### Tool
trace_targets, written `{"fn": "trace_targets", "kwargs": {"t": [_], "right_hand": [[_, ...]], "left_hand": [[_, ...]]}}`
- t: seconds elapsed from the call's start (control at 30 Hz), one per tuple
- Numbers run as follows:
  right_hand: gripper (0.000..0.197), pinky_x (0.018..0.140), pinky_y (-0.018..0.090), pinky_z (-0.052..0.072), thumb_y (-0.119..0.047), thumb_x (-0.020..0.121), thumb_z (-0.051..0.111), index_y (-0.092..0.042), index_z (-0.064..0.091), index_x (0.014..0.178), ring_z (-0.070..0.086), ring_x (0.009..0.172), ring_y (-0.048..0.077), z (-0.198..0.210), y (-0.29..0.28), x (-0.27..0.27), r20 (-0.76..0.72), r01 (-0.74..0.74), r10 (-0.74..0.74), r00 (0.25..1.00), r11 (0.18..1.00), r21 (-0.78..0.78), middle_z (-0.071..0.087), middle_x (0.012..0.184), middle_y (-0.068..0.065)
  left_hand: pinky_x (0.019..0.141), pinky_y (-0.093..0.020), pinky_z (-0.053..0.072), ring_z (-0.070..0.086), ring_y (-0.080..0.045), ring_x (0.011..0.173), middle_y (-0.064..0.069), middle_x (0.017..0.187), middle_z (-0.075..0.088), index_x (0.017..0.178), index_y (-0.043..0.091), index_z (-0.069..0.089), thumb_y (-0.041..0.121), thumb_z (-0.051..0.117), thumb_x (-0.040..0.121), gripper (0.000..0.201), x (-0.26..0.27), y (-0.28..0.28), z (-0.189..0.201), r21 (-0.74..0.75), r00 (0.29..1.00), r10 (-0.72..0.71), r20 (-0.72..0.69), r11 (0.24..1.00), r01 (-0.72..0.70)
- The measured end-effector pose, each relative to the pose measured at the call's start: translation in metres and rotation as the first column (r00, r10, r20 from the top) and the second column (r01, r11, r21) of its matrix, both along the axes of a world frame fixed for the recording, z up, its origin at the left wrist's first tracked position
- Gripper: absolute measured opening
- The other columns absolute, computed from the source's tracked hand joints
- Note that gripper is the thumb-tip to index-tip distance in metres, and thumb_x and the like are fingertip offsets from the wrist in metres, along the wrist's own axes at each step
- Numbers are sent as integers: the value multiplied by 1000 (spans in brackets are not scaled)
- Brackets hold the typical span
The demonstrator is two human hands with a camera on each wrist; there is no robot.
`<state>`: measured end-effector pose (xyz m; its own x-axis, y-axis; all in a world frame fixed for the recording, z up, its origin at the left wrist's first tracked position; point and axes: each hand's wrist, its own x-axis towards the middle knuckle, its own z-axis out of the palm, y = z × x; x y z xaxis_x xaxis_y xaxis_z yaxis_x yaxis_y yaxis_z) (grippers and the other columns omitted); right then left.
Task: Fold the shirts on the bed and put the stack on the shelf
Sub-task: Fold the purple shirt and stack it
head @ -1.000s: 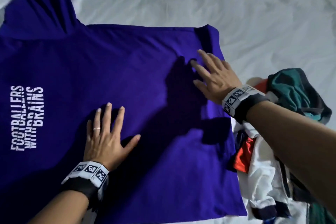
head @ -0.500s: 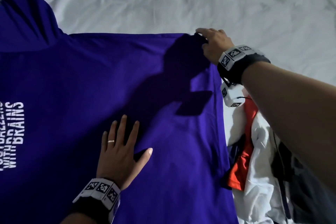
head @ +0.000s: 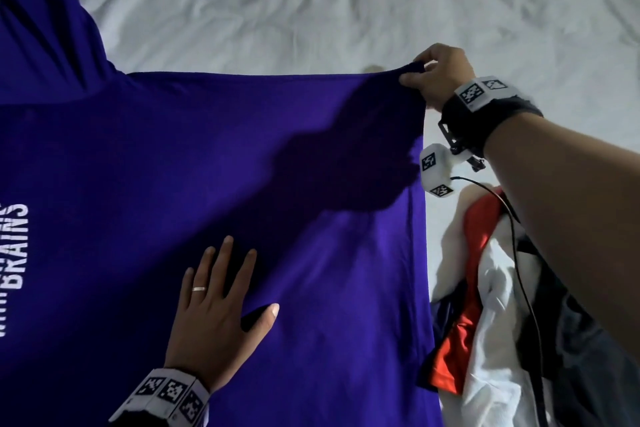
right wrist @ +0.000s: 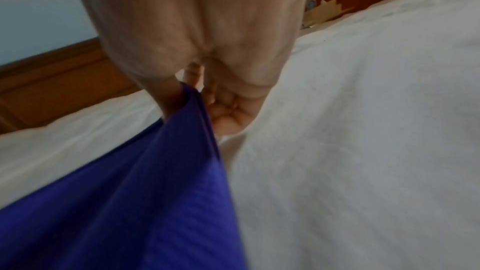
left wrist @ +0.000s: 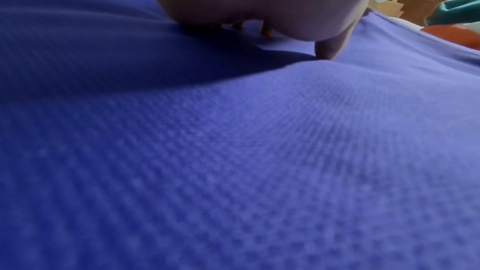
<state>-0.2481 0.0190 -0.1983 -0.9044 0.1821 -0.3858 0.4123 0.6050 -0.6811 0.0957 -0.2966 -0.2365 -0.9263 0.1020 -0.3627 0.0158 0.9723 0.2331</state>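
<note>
Across the rumpled white bed sheet (head: 346,10) lies the large purple knit shirt with white printed lettering (head: 173,184), spread flat with its printed side up, and everything I describe is placed against that shirt. My left hand (head: 214,308) rests palm down on the shirt's near middle, fingers straight and spread, thumb out to the side, holding nothing, only pressing the cloth against the bed; a plain ring sits on one finger. From the left wrist view the heel of that hand (left wrist: 272,3) meets the fabric, and the weave of the shirt (left wrist: 233,151) fills nearly the whole picture. My right hand (head: 438,74) is at the shirt's far right corner, clenched on it: thumb and curled fingers pinch the hem, and the corner is drawn up off the sheet so the cloth runs taut from the pinch. The right wrist view shows the same grip, the purple fabric (right wrist: 155,192) bunched into a narrow fold where it enters my hand (right wrist: 221,100), with the white sheet (right wrist: 363,130) beyond it and a wooden bed frame (right wrist: 64,85) behind. Just off the shirt's right edge sits a loose heap of unfolded clothes in white, red and dark cloth (head: 491,322), touching or nearly touching that edge near its lower end. White lettering (head: 15,246) sits at the shirt's left side, partly cut off.
</note>
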Motion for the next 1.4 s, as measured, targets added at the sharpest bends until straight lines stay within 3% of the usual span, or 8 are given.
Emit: {"fn": "trace_targets", "kwargs": {"t": [0.17, 0.3, 0.43, 0.6, 0.83, 1.07, 1.17, 1.4], "right_hand": [[27, 74, 35, 45, -20, 89, 56, -9, 57, 114, 57, 99, 32, -11, -2, 30, -191, -102, 235, 953, 844, 527, 56, 115, 13], [43, 86, 48, 47, -33, 88, 56, -12, 58, 125, 52, 115, 40, -10, -42, 118, -313, -298, 614, 725, 689, 661, 52, 137, 17], [72, 110, 52, 30, -63, 93, 37, -24, 32, 153, 27, 147, 31, -32, -60, 227, 87, -674, 865, 494, 318, 667, 21, 163, 8], [74, 116, 56, 19, -57, 95, 35, -16, 23, 156, 7, 152, 29, -13, -43, 254, 199, -474, 498, 844, 520, 711, 10, 165, 12], [73, 109, 53, 36, -60, 91, 38, -24, 32, 154, 24, 149, 30, 14, -92, 402, 167, -681, 754, 636, 446, 582, 19, 163, 10], [72, 92, 51, 49, -50, 77, 46, -17, 50, 140, 47, 132, 36, 32, -83, 501, 256, -631, 627, 736, 498, 595, 43, 151, 14], [79, 84, 48, 52, -51, 64, 51, -19, 55, 136, 50, 126, 36, 38, -94, 513, 287, -732, 736, 614, 394, 556, 49, 145, 12], [41, 52, 39, 47, -5, 58, 75, -7, 63, 97, 57, 74, 35, 40, -94, 507, 321, -656, 677, 663, 317, 685, 56, 99, 15]], "left_hand": [[115, -60, 27, 23, -36, 150, -10, 166, 19, 153, 22, 36, 69, 41, 84, 84, -1, 0, 0, -17, 1000, -1, 13, 1000, 2], [112, -62, 31, 24, -38, 149, -11, 166, 18, 153, 20, 37, 70, 38, 84, 85, -1, 1, 1, -27, 1000, -12, 21, 1000, 13], [114, -60, 29, 19, -37, 150, -11, 167, 12, 157, 23, 29, 71, 35, 85, 87, -1, 0, 5, -49, 999, -33, 22, 998, 34], [116, -60, 25, 13, -35, 152, -8, 168, 6, 159, 28, 19, 75, 32, 84, 90, 21, -16, 11, -69, 996, -85, 40, 994, 87], [115, -60, 28, 17, -36, 150, -9, 167, 11, 158, 28, 24, 78, 33, 79, 93, 85, -55, 29, -92, 984, -141, 112, 984, 152], [115, -56, 29, 19, -35, 148, -8, 166, 15, 157, 28, 27, 78, 30, 79, 93, 158, -152, 55, -114, 971, -106, 216, 985, 133], [100, -57, 45, 41, -39, 132, -11, 150, 41, 147, 21, 46, 75, 42, 73, 91, 184, -193, 68, -134, 966, -125, 228, 978, 158], [71, -50, 47, 55, -33, 87, -8, 99, 51, 104, 13, 61, 37, 85, 58, 57, 193, -214, 79, -181, 954, -274, 123, 939, 293]]}}
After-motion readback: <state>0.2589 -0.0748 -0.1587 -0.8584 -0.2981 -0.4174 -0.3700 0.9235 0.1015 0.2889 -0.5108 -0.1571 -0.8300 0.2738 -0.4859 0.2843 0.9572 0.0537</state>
